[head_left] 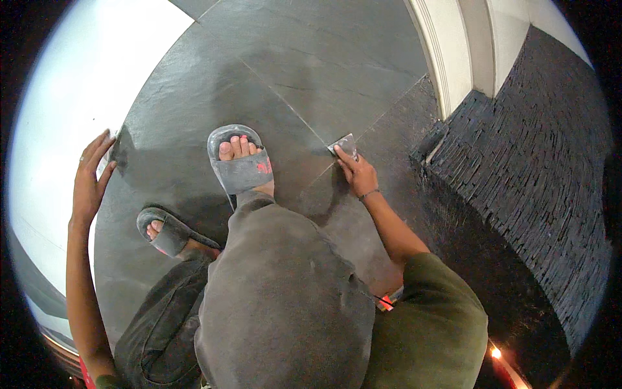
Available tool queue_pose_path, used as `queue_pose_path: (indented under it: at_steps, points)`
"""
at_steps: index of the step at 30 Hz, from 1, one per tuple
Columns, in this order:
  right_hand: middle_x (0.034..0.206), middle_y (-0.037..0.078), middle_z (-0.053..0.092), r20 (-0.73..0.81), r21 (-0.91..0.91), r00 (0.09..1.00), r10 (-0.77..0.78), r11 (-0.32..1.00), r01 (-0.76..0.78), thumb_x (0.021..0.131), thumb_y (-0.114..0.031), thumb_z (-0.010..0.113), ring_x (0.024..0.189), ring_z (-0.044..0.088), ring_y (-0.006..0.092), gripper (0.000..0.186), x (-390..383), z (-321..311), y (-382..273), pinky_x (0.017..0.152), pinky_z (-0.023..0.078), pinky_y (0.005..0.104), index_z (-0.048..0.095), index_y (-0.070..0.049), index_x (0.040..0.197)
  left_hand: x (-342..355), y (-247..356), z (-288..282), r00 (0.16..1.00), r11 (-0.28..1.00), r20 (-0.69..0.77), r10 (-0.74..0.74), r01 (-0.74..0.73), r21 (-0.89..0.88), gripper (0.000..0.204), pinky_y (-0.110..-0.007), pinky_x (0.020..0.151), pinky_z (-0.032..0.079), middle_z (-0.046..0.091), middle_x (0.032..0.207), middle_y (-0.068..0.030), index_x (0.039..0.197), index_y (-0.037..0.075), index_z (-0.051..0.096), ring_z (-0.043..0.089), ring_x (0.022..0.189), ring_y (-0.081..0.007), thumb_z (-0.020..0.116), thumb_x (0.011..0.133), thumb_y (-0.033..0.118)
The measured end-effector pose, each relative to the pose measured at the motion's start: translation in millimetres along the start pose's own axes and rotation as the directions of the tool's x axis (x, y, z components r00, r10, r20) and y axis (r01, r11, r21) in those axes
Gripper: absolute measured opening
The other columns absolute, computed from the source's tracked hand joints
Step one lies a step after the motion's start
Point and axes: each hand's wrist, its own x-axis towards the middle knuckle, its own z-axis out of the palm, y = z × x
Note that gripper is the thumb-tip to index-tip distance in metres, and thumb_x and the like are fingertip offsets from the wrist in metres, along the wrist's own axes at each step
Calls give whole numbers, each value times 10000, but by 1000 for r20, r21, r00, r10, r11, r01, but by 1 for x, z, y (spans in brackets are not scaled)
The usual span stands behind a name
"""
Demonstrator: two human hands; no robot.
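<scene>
My right hand (357, 174) presses a small flat square grey plate (348, 143), like a scraper blade, against the dark grey tile floor (278, 84). The plate sits right at the crossing of the pale tile joints, and its lower part is covered by my fingers. A thin dark band circles that wrist. Far to the left, my left hand (92, 174) rests with its fingers apart against a white upright surface (78, 97), close to where it meets the floor. Nothing shows in this hand.
My feet in grey slide sandals (241, 172) stand between my hands. A white door frame (447, 58) rises at the upper right, beside a dark, rough-textured stone surface (525, 142). Under my right sleeve lies a partly hidden red and orange item (387, 303). A light glows at the lower right.
</scene>
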Motion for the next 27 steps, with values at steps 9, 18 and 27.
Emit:
queue_pose_path:
  at_steps: [9, 18, 27]
  points:
    - [947, 178, 671, -62, -15, 995, -79, 997, 78, 971, -285, 679, 800, 690, 389, 486, 31, -20, -32, 683, 561, 485, 579, -455, 1416, 8, -5, 0, 999, 992, 20, -39, 36, 117, 665, -476, 1266, 296, 304, 1678, 36, 1510, 244, 505, 274, 1545, -256, 717, 886, 153]
    - [907, 197, 666, -63, -48, 994, -93, 995, 90, 970, -286, 677, 775, 685, 398, 455, 65, -33, -73, 668, 566, 480, 612, -413, 1402, 3, -10, -7, 998, 993, 55, -29, 23, 118, 693, -471, 1264, 295, 308, 1678, 17, 1506, 211, 514, 272, 1546, -270, 748, 857, 150]
    - [902, 217, 665, -136, 0, 986, -101, 995, 102, 982, -278, 657, 795, 683, 419, 437, 96, -39, -117, 699, 569, 501, 616, -406, 1398, 5, -8, -15, 997, 991, 63, -48, 40, 125, 696, -463, 1259, 313, 303, 1678, 38, 1505, 213, 513, 277, 1543, -263, 754, 853, 202]
